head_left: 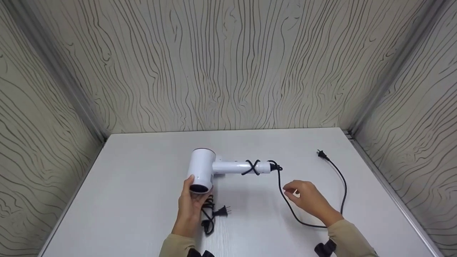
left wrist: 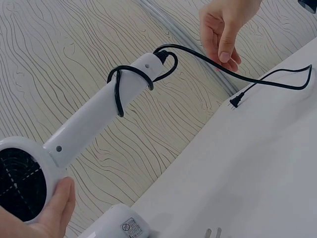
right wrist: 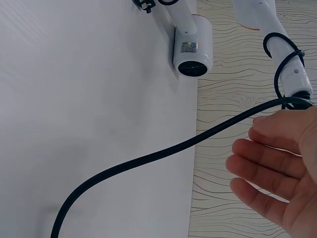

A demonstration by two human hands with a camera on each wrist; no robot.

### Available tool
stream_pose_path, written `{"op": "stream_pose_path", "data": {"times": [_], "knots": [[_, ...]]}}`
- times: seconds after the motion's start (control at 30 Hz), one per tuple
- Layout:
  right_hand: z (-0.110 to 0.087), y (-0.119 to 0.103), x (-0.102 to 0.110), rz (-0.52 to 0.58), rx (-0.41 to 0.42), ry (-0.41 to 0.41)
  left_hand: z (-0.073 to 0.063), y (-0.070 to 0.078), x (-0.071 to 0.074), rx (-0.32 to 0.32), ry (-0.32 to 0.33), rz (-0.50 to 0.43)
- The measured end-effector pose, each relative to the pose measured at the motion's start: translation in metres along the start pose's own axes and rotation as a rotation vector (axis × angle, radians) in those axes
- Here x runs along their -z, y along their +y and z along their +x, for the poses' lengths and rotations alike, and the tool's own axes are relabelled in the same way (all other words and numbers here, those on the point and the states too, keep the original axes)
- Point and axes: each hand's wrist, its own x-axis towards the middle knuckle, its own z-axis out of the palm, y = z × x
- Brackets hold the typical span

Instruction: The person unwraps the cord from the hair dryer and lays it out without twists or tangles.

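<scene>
My left hand [head_left: 191,207] grips a white hair dryer [head_left: 201,167] by its barrel, thumb on the near side, and holds it above the table. A black cord [head_left: 252,167] crosses over the dryer's handle, with a loop at the handle's end. From there the free cord [right wrist: 163,155] runs down past my right hand [head_left: 307,196] to a two-pin plug [head_left: 322,154] on the table. The right hand hovers beside the cord with fingers loosely bent, holding nothing; whether it touches the cord I cannot tell.
A second white hair dryer [right wrist: 193,47] lies on the white table [head_left: 142,171], partly hidden below the held one. Its black cord is wound round its handle, and its plug [head_left: 222,211] points right. Wood-patterned panels [head_left: 221,64] enclose the back and sides.
</scene>
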Motion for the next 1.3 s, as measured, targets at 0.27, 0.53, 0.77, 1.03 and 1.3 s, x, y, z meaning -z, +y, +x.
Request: {"op": "stream_pose_path", "data": {"times": [0.27, 0.53, 0.77, 1.03, 1.3], "knots": [[0.003, -0.003, -0.002, 0.028, 0.040, 0.018, 0.000, -0.001, 0.000, -0.011, -0.003, 0.017], [0.005, -0.006, -0.006, 0.041, 0.028, 0.025, 0.000, -0.003, 0.000, -0.018, -0.004, 0.072], [0.005, -0.007, -0.008, 0.047, 0.057, 0.037, 0.000, -0.004, 0.001, -0.008, 0.003, 0.057], [0.004, -0.007, -0.009, 0.075, 0.039, 0.034, 0.000, -0.003, 0.004, 0.006, -0.003, 0.044], [0.002, -0.005, -0.011, 0.052, 0.098, 0.158, 0.000, -0.001, 0.006, 0.004, -0.017, 0.043]]}}
